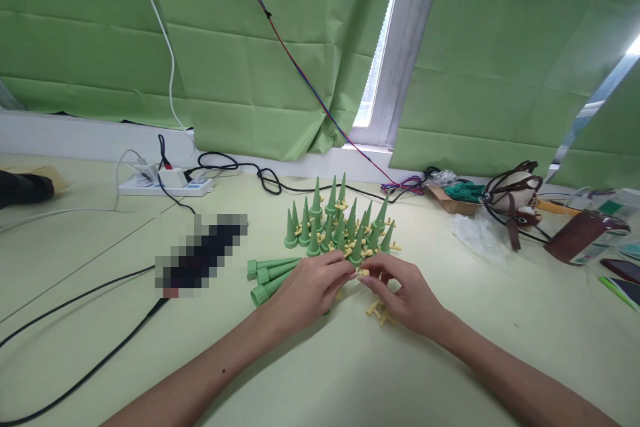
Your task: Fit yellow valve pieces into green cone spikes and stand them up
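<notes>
My right hand (407,290) pinches a small yellow plastic valve fitting (365,273) between thumb and fingertips. Close against it, my left hand (323,283) is closed in a pinch near a tiny pale tip; what lies inside its fingers is hidden. Below the right hand lie several loose yellow T-shaped fittings (383,313). Under and beside my left wrist, several green hollow plastic spikes (270,272) lie on their sides. Just beyond both hands, a cluster of green spikes (352,220) stands points up, with yellow fittings at their bases.
The pale table (350,380) carries a blurred dark object (203,257) with a black cable on the left. A white power strip (165,185) sits behind it. On the right are a clear plastic bag (480,237), a cardboard box (453,200) and a dark red container (585,237).
</notes>
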### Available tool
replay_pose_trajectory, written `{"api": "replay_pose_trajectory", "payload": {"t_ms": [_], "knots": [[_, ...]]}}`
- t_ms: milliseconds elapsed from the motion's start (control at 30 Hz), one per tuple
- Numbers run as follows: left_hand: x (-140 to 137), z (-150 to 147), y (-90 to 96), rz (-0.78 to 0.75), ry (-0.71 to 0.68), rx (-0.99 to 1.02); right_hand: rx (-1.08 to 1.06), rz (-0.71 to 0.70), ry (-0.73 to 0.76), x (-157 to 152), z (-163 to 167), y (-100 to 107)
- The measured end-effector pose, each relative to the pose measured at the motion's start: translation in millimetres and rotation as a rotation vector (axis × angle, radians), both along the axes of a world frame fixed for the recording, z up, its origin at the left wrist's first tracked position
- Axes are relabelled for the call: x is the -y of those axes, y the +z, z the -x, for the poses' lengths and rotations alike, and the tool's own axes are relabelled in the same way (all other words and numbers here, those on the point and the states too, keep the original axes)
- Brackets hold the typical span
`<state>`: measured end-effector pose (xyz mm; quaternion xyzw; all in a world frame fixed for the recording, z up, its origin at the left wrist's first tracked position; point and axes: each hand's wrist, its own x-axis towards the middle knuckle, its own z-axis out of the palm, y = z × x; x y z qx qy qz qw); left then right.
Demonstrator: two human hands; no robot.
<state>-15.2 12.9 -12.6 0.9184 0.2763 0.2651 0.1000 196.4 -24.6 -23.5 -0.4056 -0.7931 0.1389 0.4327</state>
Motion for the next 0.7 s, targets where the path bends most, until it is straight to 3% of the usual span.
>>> {"api": "replay_pose_trajectory", "payload": {"t_ms": [500, 700], "knots": [[-1.2, 0.5, 0.9, 0.039, 0.078, 0.022, 0.008, 0.01, -0.056, -4.1, -3.8, -3.4], [0.7, -2.5, 6.1, 0.094, 0.275, -0.064, 0.01, 0.009, -0.052, -4.3, -2.2, -3.0]]}}
